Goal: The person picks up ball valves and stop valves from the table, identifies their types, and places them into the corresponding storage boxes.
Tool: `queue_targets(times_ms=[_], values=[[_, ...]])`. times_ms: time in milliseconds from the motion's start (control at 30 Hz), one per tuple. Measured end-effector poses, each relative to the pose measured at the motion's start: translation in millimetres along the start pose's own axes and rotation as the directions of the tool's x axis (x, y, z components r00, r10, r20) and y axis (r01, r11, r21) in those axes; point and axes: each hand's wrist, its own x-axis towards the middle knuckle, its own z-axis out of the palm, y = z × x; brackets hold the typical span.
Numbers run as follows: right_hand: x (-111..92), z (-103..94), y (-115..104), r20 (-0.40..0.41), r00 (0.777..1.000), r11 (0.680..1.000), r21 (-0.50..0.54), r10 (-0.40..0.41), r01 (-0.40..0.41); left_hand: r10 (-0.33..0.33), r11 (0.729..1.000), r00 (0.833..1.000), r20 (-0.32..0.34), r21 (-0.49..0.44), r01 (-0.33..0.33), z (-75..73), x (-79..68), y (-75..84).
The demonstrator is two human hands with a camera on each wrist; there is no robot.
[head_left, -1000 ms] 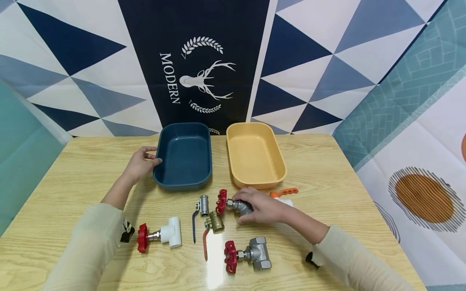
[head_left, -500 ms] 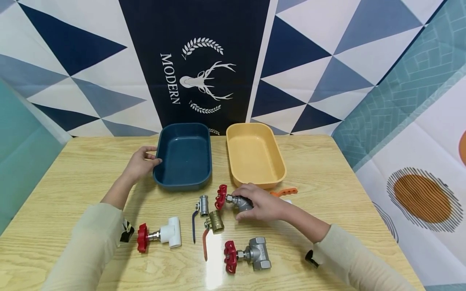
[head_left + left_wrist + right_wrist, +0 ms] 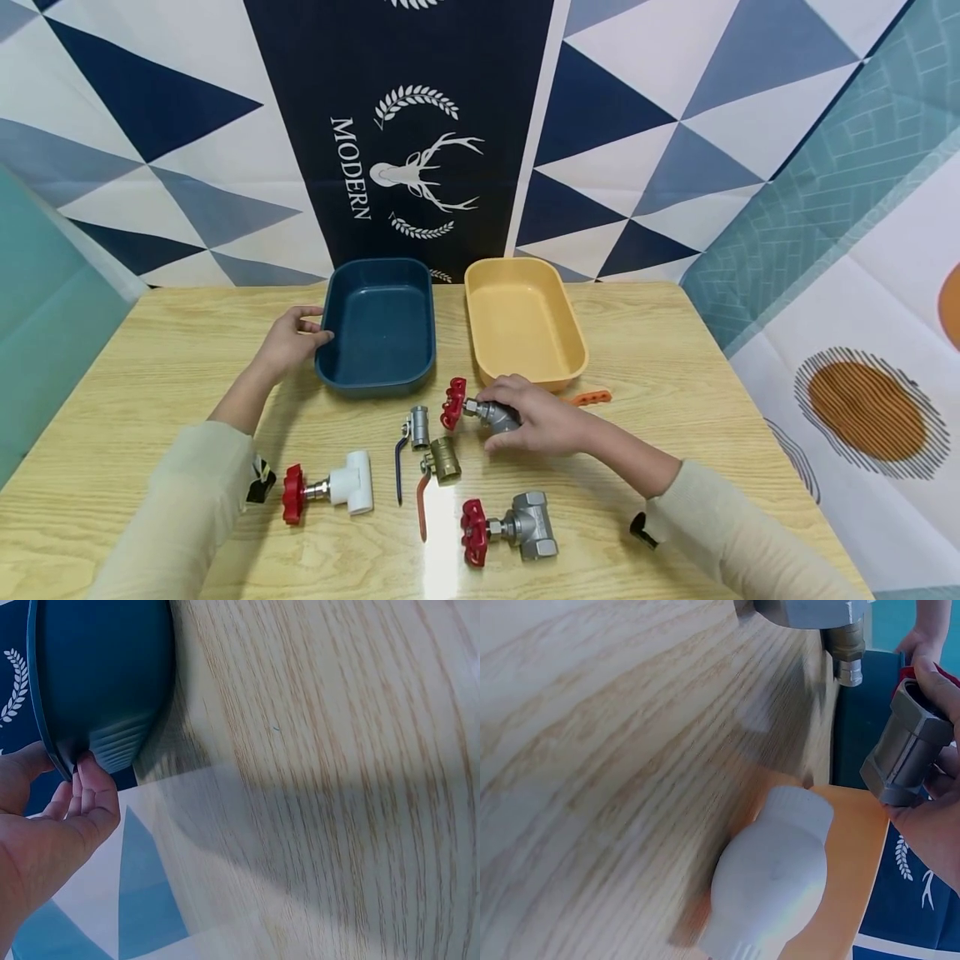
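In the head view my left hand (image 3: pixel 288 340) pinches the left rim of a dark blue plastic tub (image 3: pixel 381 337). The left wrist view has the thumb on one side of that rim and the fingers (image 3: pixel 96 787) on the other. My right hand (image 3: pixel 538 421) grips a grey metal gate valve (image 3: pixel 498 417) by its body, and the red handwheel (image 3: pixel 453 403) points left. The right wrist view shows the valve body (image 3: pixel 906 750) held between thumb and fingers, over the table. Part of the body is hidden under the hand.
A yellow tub (image 3: pixel 528 329) stands beside the blue one. A white valve (image 3: pixel 772 874) with an orange handle (image 3: pixel 591 398) lies before it. Nearer are a blue-handled ball valve (image 3: pixel 419 427), a brass ball valve (image 3: pixel 445 460), a white tee valve (image 3: pixel 349 483) and another grey gate valve (image 3: pixel 534 527).
My right hand and the grey gate valve have shifted slightly, away from the table's front. The white valve's body has become hidden behind the hand and arm. My left hand stays on the rim.
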Motion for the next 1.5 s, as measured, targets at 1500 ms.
queue_targets(times_ms=[1500], values=[[58.2, -38.0, -22.8, -0.059, 0.996, 0.998, 0.001, -0.063, 0.063, 0.025, 0.999, 1.000, 0.012, -0.037, -0.024, 0.7, -0.3, -3.2]])
